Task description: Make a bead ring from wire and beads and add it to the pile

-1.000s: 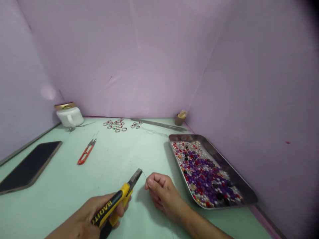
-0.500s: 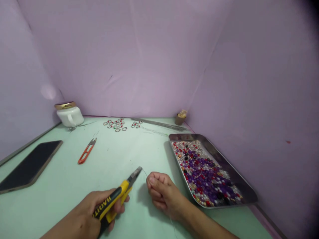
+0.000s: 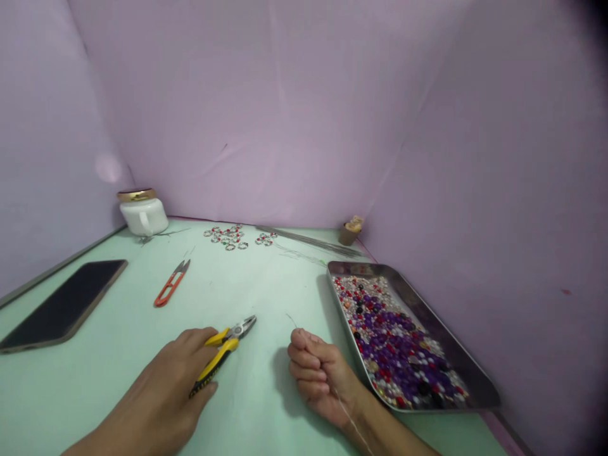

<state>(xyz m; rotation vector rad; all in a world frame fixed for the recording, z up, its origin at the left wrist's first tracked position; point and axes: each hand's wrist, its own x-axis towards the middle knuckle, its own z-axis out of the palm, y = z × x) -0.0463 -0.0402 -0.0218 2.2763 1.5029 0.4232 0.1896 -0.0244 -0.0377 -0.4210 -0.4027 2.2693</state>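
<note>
My left hand (image 3: pixel 183 373) is closed around the yellow and black pliers (image 3: pixel 223 348), palm down near the front of the table. The metal jaws point away to the right and look slightly apart, with nothing between them. Pinched in my right hand (image 3: pixel 320 373) is a thin wire (image 3: pixel 345 410); a short end sticks up past the fingertips, and the long part trails down over the palm and wrist. A gap separates the jaws from the wire's end. Just right of that hand lies a metal tray (image 3: pixel 446 329) of purple, red, black and pale beads.
Orange snips (image 3: pixel 171 285) and a dark phone (image 3: pixel 66 304) lie to the left. Behind are a white jar (image 3: pixel 145 217), beaded rings (image 3: pixel 227 236), a bundle of wires (image 3: pixel 311 240) and a small brown pot (image 3: pixel 349 234).
The pliers have come away from the wire's end, and my left hand has turned palm down around them. The view has shifted slightly.
</note>
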